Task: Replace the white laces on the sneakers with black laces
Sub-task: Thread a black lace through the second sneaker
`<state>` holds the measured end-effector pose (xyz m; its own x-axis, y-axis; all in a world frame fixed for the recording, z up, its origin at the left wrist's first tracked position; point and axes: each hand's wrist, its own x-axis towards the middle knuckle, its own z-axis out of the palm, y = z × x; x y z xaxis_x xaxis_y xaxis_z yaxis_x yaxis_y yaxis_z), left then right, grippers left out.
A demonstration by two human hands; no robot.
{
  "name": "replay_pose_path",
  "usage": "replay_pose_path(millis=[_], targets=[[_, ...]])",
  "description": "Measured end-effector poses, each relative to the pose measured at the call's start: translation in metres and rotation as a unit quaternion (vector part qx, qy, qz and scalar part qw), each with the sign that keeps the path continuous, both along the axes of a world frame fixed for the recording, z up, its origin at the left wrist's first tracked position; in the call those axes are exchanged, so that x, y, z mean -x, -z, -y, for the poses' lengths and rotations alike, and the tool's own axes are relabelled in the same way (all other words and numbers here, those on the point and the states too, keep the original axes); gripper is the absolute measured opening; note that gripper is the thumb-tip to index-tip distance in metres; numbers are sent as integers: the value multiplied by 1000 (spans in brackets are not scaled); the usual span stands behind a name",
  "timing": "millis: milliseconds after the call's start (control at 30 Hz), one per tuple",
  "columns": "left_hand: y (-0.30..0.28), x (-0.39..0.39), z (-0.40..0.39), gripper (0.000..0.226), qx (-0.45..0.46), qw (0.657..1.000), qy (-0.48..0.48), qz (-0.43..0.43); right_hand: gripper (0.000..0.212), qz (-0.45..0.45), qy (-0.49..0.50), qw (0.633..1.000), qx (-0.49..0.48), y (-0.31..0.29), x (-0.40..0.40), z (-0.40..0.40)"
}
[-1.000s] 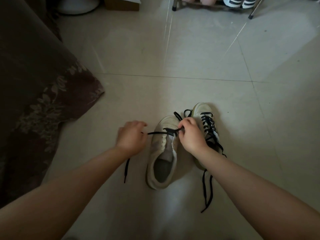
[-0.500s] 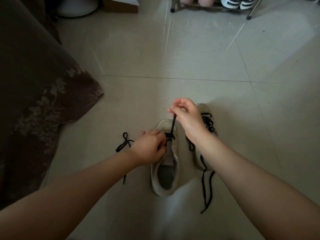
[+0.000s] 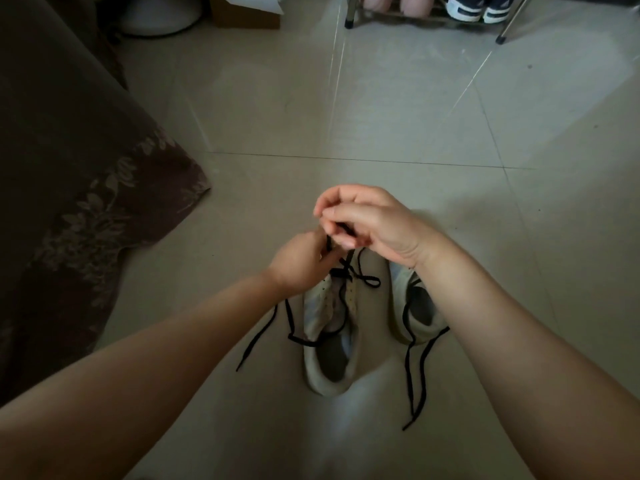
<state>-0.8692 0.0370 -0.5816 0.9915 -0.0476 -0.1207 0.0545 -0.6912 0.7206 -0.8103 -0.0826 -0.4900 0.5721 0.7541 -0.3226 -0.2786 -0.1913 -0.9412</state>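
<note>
Just above the toe end of a worn white low-top sneaker, a flat black shoelace is pinched by both hands. The right hand is raised with its fingers curled, and a short stretch of the lace is gripped between thumb and fingertips; the left hand sits directly below and to the left of it, its fingers closed on the same lace close to the shoe's front eyelets. Beneath these grips the lace is crossed over the tongue, a small loop is thrown out to the right, and one long end is trailed down past the left side of the shoe onto the pale tiled floor. To the right of the grip, partly hidden by the right forearm, a second white sneaker is stood beside the first, with its own black lace ends hung loose on the tiles. Left of the hands a dark brown floral-patterned fabric is seen.
</note>
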Motion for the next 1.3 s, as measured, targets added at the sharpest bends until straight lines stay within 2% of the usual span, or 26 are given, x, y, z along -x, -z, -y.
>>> replay_pose_path(millis=[100,133,200,267,300,333,367,433,500,533,567,667,733,800,867,967,1067,1133,1267,1300], targets=[[21,10,-16,21,-27,999,-25,-15,8,35,141,989,-10,-7,-13,5],[28,13,-25,23,-38,997,-57,-23,8,78,186,979,30,-7,-18,8],[33,18,-37,23,-26,993,-110,-30,14,205,202,937,197,4,-28,17],[24,18,-35,27,72,985,-146,-52,24,323,135,864,361,23,-27,23],[17,15,-30,28,145,972,-171,-67,23,375,117,836,384,30,-21,23],[9,11,-25,30,210,953,-202,-80,20,407,99,829,372,36,-13,20],[0,6,-22,30,259,934,-229,-85,18,405,69,844,345,40,-5,17],[-14,-3,-20,28,315,912,-246,-94,20,314,-35,890,329,45,9,10],[-25,-8,-20,28,365,895,-235,-106,21,247,-120,902,333,49,17,3],[-29,-10,-20,28,395,882,-232,-111,15,228,-128,911,319,51,19,1],[-32,-12,-21,29,418,872,-229,-111,8,211,-124,922,299,51,21,-1],[-30,-12,-25,45,432,866,-227,-110,23,185,-94,942,263,47,20,-1],[-20,-7,-27,67,420,882,-164,-136,29,126,-5,975,184,41,15,2],[-12,4,-18,70,378,913,-65,-141,32,33,106,992,65,38,6,4],[-9,18,-4,59,317,942,-31,-111,33,-23,188,982,-17,39,-2,2],[-2,30,5,35,209,976,0,-53,33,-60,276,957,-59,38,-9,-1],[8,33,-2,22,150,986,36,-67,34,-94,327,937,-82,37,-13,4],[9,35,0,16,164,982,26,-87,34,-112,345,927,-94,40,-15,7],[1,36,9,15,334,929,-72,-140,34,-145,336,927,-80,45,-9,4],[1,33,8,16,320,933,-105,-129,33,-146,322,933,-68,45,-6,4]])
